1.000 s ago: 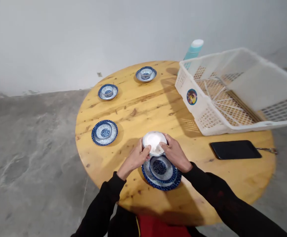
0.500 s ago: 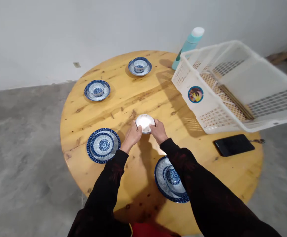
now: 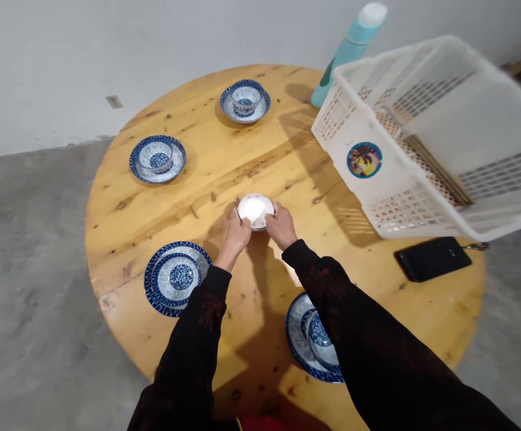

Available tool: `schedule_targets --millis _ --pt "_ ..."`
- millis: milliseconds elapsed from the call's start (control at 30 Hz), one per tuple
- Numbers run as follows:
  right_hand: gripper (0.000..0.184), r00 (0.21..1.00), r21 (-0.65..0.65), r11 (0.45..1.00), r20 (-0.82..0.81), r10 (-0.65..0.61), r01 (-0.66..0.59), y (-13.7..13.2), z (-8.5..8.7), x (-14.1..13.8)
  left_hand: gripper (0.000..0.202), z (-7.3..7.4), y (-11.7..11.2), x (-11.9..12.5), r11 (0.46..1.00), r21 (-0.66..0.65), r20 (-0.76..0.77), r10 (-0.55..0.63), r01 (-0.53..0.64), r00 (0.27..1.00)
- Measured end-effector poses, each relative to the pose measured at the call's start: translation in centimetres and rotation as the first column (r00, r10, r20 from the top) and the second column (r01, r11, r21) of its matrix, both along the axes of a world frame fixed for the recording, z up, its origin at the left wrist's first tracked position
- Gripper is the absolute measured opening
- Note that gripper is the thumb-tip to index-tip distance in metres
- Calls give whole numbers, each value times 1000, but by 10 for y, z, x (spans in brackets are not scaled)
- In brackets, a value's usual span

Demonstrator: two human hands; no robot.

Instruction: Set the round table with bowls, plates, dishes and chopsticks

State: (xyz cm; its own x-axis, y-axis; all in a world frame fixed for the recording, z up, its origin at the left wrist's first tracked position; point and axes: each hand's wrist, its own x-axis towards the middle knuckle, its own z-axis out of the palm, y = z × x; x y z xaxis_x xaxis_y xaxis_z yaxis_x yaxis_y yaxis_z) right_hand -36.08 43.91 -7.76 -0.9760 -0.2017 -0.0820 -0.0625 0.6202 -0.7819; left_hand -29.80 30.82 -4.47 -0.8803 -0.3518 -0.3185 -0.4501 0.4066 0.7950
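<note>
Over the middle of the round table, a small white dish (image 3: pixel 255 211) with a thin dark rim is held between both hands. My left hand (image 3: pixel 235 232) is closed on its left edge, thumb on top. My right hand (image 3: pixel 282 224) grips the opposite edge the same way. The dish's inside is glaring bright, so its pattern is washed out. Left of my left forearm is a blue-and-white plate (image 3: pixel 155 303) with a smaller patterned dish (image 3: pixel 181 277) on it. Partly behind my right sleeve lies another blue-and-white plate (image 3: pixel 296 335) carrying a bowl (image 3: pixel 320 338).
Two more plates with bowls stand at the back: a left bowl (image 3: pixel 156 157) and a far bowl (image 3: pixel 244 102). On the right is a large white plastic basket (image 3: pixel 390 197) with chopsticks (image 3: pixel 439 170) inside. A teal bottle (image 3: pixel 343 60) stands behind it, a black phone (image 3: pixel 433 258) in front.
The view has shifted slightly, so the table and basket look nearer. Both hands still hold the white dish, in nearly the same place over the table.
</note>
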Motion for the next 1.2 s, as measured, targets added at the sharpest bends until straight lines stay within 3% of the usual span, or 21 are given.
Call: schedule_targets --millis 133,300,467,600,933,1067,1200 --pt "43 998 0 1000 60 -30 30 -2 8 -6 47 3 0 -4 999 -33 2 -4 4 1000" --pt "45 995 22 996 62 80 -82 8 15 -7 57 11 5 4 989 -135 -20 -54 51 998" --pt "48 1000 264 965 -21 1 5 12 28 0 64 16 11 15 968 -239 -89 -94 70 992" --pt "39 997 385 921 -68 -41 64 7 42 5 61 16 12 16 959 -274 -93 -99 71 991" --pt "29 1000 477 879 -11 28 -19 4 61 -2 54 26 11 17 951 -290 -65 -128 104 990" --pt "30 997 543 840 -57 60 -19 3 71 -2 52 22 9 23 954 -286 -94 -125 94 988" --pt "27 994 509 861 -80 78 -27 1 79 -5 51 17 6 34 950 -309 -147 -98 49 984"
